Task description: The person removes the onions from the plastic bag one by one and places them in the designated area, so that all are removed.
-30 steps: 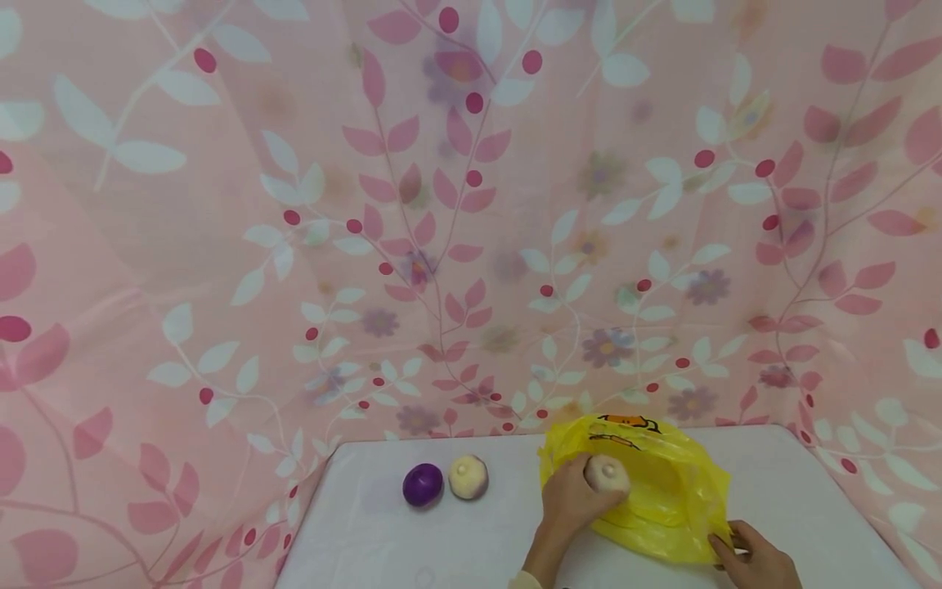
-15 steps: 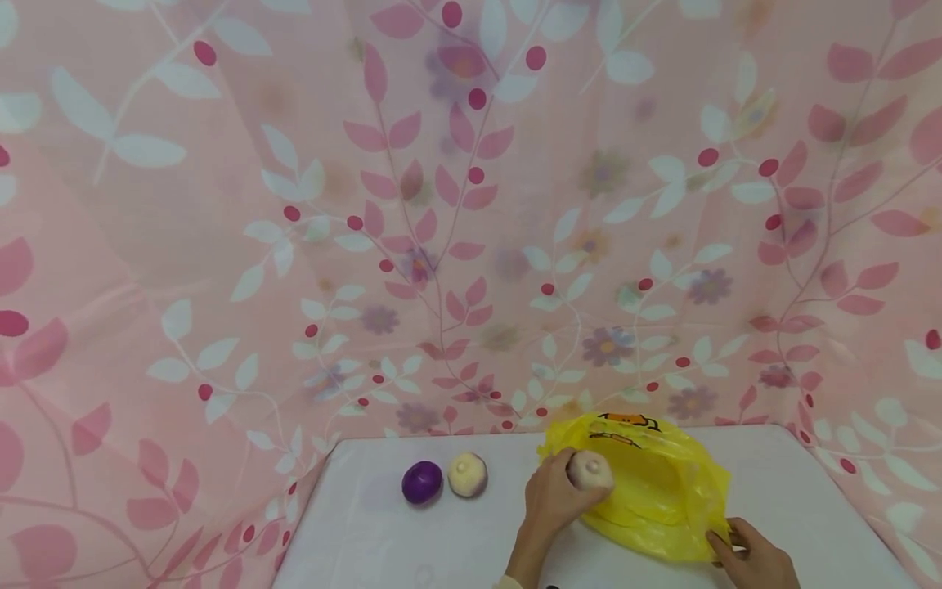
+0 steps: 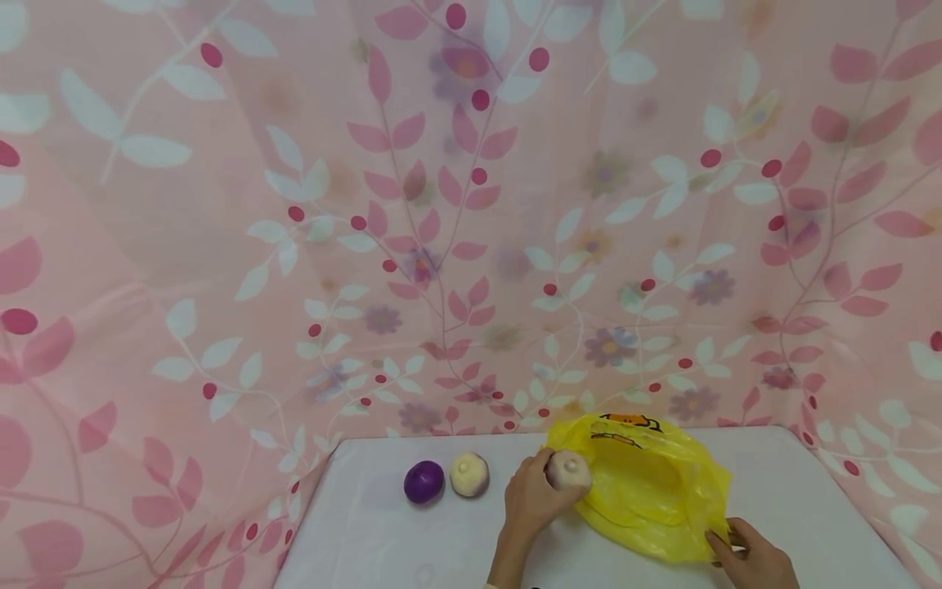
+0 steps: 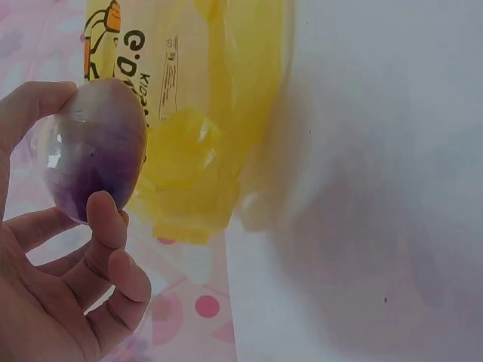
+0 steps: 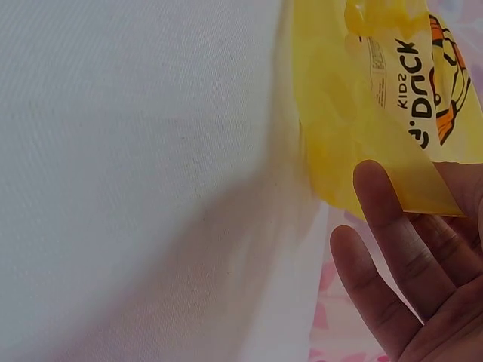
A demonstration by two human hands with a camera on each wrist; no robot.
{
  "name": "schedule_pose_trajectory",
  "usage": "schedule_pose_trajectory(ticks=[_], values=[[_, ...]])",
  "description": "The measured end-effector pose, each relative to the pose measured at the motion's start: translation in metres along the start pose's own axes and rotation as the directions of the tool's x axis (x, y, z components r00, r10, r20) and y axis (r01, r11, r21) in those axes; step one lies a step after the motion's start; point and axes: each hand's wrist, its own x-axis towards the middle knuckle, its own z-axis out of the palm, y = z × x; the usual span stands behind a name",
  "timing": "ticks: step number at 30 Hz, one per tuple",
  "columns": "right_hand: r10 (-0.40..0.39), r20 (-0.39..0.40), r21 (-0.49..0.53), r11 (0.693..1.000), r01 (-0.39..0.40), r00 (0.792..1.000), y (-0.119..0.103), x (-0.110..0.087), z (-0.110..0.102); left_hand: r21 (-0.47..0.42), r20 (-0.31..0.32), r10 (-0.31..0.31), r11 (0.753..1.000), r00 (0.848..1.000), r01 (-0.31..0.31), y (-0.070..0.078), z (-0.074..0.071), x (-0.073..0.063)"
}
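Observation:
In the head view, my left hand grips a white-and-purple turnip between thumb and fingers, at the left side of a yellow plastic bag. The left wrist view shows the shiny turnip from its purple side, with the bag behind it. My right hand pinches the bag's lower right edge. Up close, the right hand's fingers lie along the printed bag, partly behind its edge. The bag's mouth gapes toward the camera.
On the white table, to the left of the bag, a glossy purple round vegetable stands beside a second pale turnip. A pink leaf-patterned curtain hangs right behind the table and along its sides.
My left hand has moved left with the turnip, from in front of the bag's mouth to its left edge. The right hand keeps its pinch on the bag in about the same place.

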Motion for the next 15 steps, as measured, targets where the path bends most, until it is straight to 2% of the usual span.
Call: schedule_pose_trajectory(ticks=[6,15], values=[[0.008,0.013,0.009,1.000,-0.008,1.000,0.002,0.001,0.001,-0.003,-0.019,-0.005,1.000,1.000,0.005,-0.009,-0.007,-0.001],[0.006,0.007,0.002,1.000,-0.006,1.000,0.002,0.001,0.001,0.016,-0.112,0.027,1.000,0.993,-0.026,-0.027,-0.021,-0.004]])
